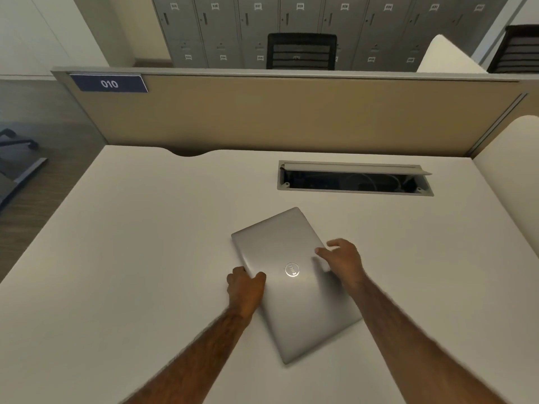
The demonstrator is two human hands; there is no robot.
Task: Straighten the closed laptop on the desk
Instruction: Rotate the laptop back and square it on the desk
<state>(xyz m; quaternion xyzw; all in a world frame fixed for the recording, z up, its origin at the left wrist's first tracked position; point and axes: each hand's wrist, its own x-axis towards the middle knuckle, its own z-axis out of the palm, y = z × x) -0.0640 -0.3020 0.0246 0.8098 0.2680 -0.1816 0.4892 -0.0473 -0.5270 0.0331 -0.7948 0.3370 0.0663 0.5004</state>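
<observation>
Near the front middle of a pale table [116, 228], a closed silver laptop [288, 301] lies flat but skewed, its long edges running diagonally rather than square to the table's edge. It looks like a stiff, flat slab of moderate weight with a smooth lid likely to slide easily, so it is probably best turned by its two long edges and not by pressing on the lid. The left hand [245, 287] curls closed on the left long edge, thumb on the lid, while the right hand [341, 259] rests half-open over the right edge, beyond which an open cable tray [354, 179] sits well apart.
</observation>
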